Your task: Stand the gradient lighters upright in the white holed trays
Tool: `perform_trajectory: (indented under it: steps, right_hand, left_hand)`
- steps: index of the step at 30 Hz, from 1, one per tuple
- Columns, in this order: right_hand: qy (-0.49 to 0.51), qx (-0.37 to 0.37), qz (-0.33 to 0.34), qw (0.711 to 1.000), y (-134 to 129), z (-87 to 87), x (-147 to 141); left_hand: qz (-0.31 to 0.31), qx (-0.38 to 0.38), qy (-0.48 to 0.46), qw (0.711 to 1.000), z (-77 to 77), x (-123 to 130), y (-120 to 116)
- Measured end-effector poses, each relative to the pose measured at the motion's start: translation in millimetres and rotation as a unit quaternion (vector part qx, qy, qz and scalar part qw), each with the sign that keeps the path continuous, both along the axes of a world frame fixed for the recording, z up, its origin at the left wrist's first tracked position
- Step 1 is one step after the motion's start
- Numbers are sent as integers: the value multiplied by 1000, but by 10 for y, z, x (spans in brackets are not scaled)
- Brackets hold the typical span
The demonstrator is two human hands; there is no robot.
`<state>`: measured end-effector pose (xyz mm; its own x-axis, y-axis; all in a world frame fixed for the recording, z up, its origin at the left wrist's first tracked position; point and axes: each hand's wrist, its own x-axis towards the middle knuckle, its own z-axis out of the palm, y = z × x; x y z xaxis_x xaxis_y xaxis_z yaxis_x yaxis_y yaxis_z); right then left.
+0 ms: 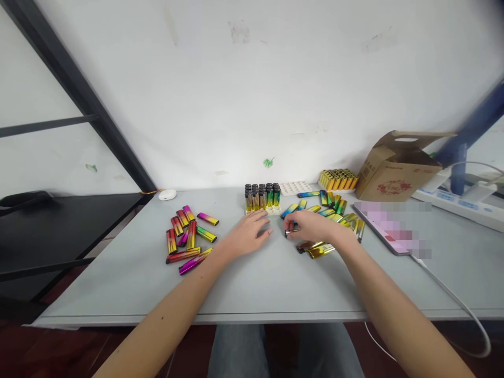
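Note:
My left hand (249, 232) lies with its fingers spread at the front of a white holed tray (274, 211). Several lighters (262, 195) stand upright in that tray, black tops up, with brownish-gold and green bodies. To the right, my right hand (309, 224) pinches a lighter (290, 232) just above the table; only its dark end and a bit of its body show, the rest hidden by the fingers. Around and behind this hand lie loose gold, blue and green lighters (322, 250). A second pile, of red, yellow and purple lighters (191, 234), lies left of my left hand.
Against the wall are a white holed tray (295, 188) and a block of upright gold-yellow lighters (339, 179). An open cardboard box (397, 173), a tablet (384, 231) with a white cable (444, 286) and a power strip (464, 206) are at right. A white case (167, 195) sits back left.

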<state>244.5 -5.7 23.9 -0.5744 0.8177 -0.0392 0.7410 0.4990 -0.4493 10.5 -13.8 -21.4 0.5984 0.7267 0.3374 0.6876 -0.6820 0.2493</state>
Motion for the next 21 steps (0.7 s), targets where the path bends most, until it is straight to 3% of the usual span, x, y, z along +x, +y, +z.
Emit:
perform_trajectory:
  steps: [3, 8, 12, 15, 18, 21]
  right_hand:
    - [40, 41, 8, 998, -6, 6, -66]
    - [223, 97, -27, 970, 18, 58, -120]
    - [351, 68, -42, 933, -5, 60, -234]
    - [389, 49, -38, 919, -39, 10, -341]
    - [395, 28, -31, 918, -52, -52, -408]
    - [449, -8, -24, 893, -39, -74, -423]
  left_hand:
    - [13, -4, -40, 999, 20, 6, 23]
    - [40, -91, -143, 985, 161, 51, -29]
    - [25, -142, -210, 967, 224, 103, -91]
    - [0, -176, -263, 949, 217, 138, -100]
    - [-7, -238, -322, 916, 192, 161, -77]
    - [19, -301, -367, 880, 166, 177, -40]
